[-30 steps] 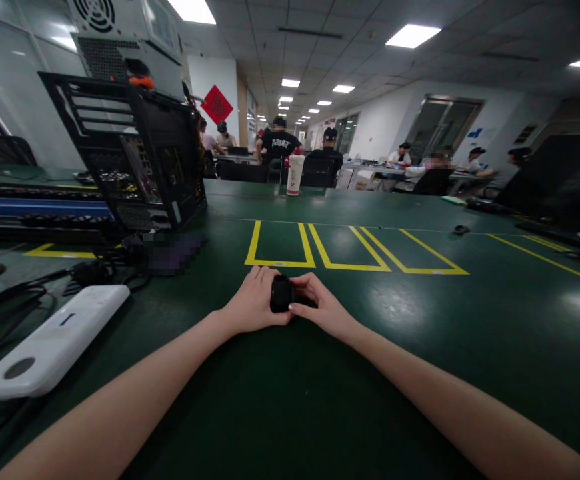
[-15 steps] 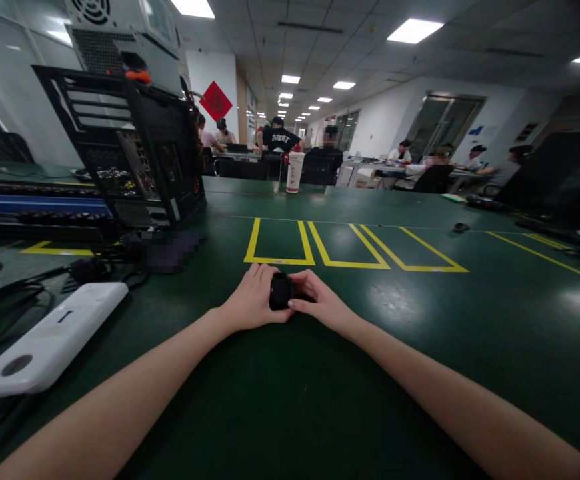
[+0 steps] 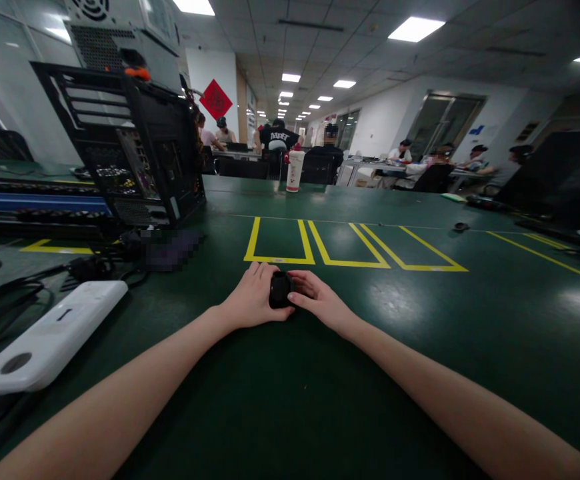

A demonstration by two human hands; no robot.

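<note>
Between my two hands is a small black object (image 3: 281, 291) with rounded corners, just above or on the green table; its exact kind cannot be made out. My left hand (image 3: 256, 295) wraps round its left side, the thumb below it and the fingers curled behind. On the right side, my right hand (image 3: 317, 297) holds it with bent fingers and the thumb at its lower right edge. Parts of the object's sides are hidden by the fingers.
Yellow tape outlines (image 3: 280, 260) mark the green table (image 3: 290, 400) beyond my hands. A white cup (image 3: 295, 172) stands farther back. At left are a white elongated device (image 3: 53, 337), black cables (image 3: 7, 303) and an open black computer case (image 3: 140, 147). Several people sit in the background.
Both hands stay at nearly the same place round the black object. My right thumb has shifted slightly upward along its edge, and the object's face has turned a little.
</note>
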